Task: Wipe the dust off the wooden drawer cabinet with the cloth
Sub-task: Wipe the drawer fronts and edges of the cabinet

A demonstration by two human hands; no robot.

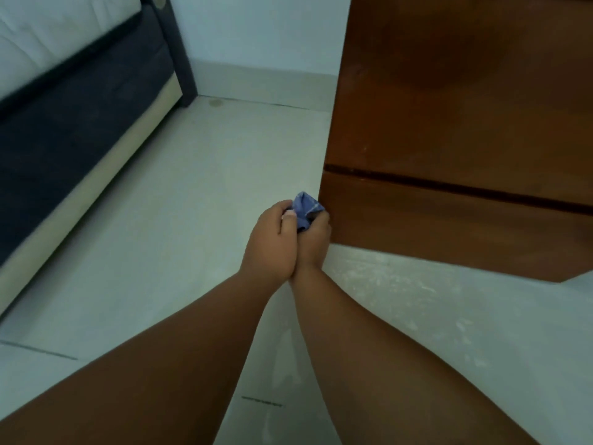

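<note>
Pale floor tiles (167, 239) fill the view, running back to a light wall with a skirting board. At far left stands a bed (64, 123), its dark frame under a white mattress, well apart from the work. Moving right, two bare forearms reach forward and meet near the middle. The left hand (272, 242) curls over from the left, thumb laid on top, and the right hand (316, 239) presses against it from below and the right; together they are closed round a small blue cloth (306, 210), bunched so that only a crumpled end pokes out above the fingers. Holding it in both hands this way looks like gathering or refolding it into a pad for wiping, though that is a guess. The cloth sits just beside the cabinet (465, 139), near the lower left corner of its brown wooden face; whether it touches the wood I cannot tell. A dark gap crosses the cabinet face, likely the line between two drawers. Right of the hands, the floor before the cabinet shows whitish dusty scuffing.
</note>
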